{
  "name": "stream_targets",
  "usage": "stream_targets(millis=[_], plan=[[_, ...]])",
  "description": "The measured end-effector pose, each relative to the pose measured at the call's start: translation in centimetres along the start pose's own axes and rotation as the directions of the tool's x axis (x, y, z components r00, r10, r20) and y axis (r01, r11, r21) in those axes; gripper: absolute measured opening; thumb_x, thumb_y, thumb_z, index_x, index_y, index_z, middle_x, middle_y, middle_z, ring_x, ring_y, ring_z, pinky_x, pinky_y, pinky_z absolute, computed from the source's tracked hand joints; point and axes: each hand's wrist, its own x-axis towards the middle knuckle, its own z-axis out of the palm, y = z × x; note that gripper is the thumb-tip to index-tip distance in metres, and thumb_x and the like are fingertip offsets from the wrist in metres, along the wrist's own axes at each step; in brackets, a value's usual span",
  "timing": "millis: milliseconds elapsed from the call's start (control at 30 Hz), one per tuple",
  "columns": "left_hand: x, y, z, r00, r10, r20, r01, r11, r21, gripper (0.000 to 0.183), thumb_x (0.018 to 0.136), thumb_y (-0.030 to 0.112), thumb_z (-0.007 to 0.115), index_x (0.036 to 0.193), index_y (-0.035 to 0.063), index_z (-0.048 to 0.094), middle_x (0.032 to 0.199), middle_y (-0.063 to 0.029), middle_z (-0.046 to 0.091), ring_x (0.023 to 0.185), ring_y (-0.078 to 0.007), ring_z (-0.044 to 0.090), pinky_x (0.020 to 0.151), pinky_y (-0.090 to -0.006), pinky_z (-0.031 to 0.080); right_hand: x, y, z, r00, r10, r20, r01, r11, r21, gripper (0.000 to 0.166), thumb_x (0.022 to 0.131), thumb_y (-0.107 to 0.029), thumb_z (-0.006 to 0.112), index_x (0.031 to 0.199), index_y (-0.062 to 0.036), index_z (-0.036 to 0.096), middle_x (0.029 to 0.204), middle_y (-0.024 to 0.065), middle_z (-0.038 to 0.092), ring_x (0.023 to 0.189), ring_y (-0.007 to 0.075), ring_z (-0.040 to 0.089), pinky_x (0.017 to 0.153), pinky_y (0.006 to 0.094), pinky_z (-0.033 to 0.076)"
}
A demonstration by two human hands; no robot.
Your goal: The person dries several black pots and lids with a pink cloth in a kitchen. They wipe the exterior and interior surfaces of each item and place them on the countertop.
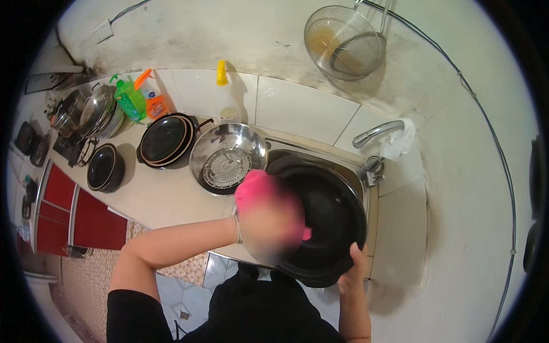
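Note:
A wide black pot [330, 206] is tilted over the sink, its dark inside turned up towards me. My right hand [354, 268] grips it low on the right, thumb over the rim and fingers mostly hidden behind it. At the pot's left side, my left hand [268, 225] holds a bright pink cloth [254, 188]. Blur covers much of that hand, so its fingers do not show clearly. A small pink end of the cloth lies against the pot's inner wall. Behind the pot, part of the steel sink [279, 153] is visible.
Left of the sink stand a steel bowl [253, 139] holding a perforated steamer plate [227, 168], lidded black cookware [165, 139] and a small black pot [106, 167]. Spray bottles [156, 105] line the wall. A faucet [377, 130] projects at right; strainers [347, 43] hang above.

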Motion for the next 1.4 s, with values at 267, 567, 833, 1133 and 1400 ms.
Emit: stream_targets(millis=[267, 567, 833, 1133, 1400], plan=[[7.1, 3.8, 1.1, 0.891, -0.449, -0.063, 0.451, 0.893, 0.007, 0.058, 0.081, 0.04, 0.047, 0.119, -0.0032, 0.039, 0.108, -0.0207, 0.043, 0.103, -0.0335, 0.039, 0.088, -0.0437, 0.028, -1.6, 2.6, 0.2, 0.961, 0.256, -0.106, -0.208, 0.918, 0.337, 0.04, 0.083, -0.032, 0.05, 0.113, -0.0062, 0.049, 0.111, 0.0087, 0.053, 0.103, 0.0225, 0.05, 0.091, 0.0375, 0.037], [8.4, 8.5, -7.1, 0.743, -0.091, 0.663, 0.344, 0.902, -0.261, 0.044, 0.08, 0.031, 0.055, 0.112, 0.0014, 0.047, 0.113, -0.0157, 0.048, 0.103, -0.0304, 0.048, 0.092, -0.0394, 0.033, -2.5, -1.4, -2.0, 0.967, 0.245, -0.07, -0.206, 0.912, 0.355, 0.048, 0.083, -0.036, 0.041, 0.117, -0.0032, 0.046, 0.116, 0.0104, 0.051, 0.107, 0.0249, 0.046, 0.095, 0.0373, 0.033], [2.4, 7.4, -6.4, 0.493, -0.703, 0.513, 0.416, -0.327, -0.848, 0.05, 0.079, 0.018, 0.058, 0.122, 0.0014, 0.04, 0.116, -0.0127, 0.049, 0.108, -0.0231, 0.047, 0.093, -0.0342, 0.036, -4.2, -3.8, -4.8, 0.954, 0.3, 0.031, -0.297, 0.918, 0.264, 0.051, 0.08, -0.034, 0.045, 0.12, -0.0033, 0.044, 0.119, 0.011, 0.049, 0.108, 0.0261, 0.046, 0.095, 0.0371, 0.033], [-2.4, 11.2, -6.0, 0.389, -0.571, 0.723, 0.306, -0.66, -0.686, 0.049, 0.081, 0.023, 0.051, 0.122, -0.001, 0.04, 0.118, -0.0166, 0.048, 0.108, -0.0252, 0.048, 0.094, -0.0382, 0.037, -2.6, -2.4, -5.9, 0.875, 0.457, 0.158, -0.482, 0.849, 0.215, 0.055, 0.067, -0.021, 0.053, 0.117, -0.0001, 0.045, 0.114, 0.0149, 0.051, 0.103, 0.0284, 0.05, 0.092, 0.0388, 0.038], [-3.2, 15.7, -5.3, 0.175, -0.787, 0.591, -0.09, -0.611, -0.787, 0.039, 0.086, 0.028, 0.047, 0.114, 0.0008, 0.047, 0.109, -0.0131, 0.055, 0.099, -0.0215, 0.054, 0.089, -0.0341, 0.042, 2.2, -1.2, -3.9, 0.951, 0.19, 0.245, -0.099, 0.935, -0.341, 0.043, 0.073, -0.02, 0.057, 0.11, 0.0012, 0.051, 0.11, 0.0131, 0.053, 0.1, 0.0271, 0.051, 0.087, 0.0358, 0.04]])
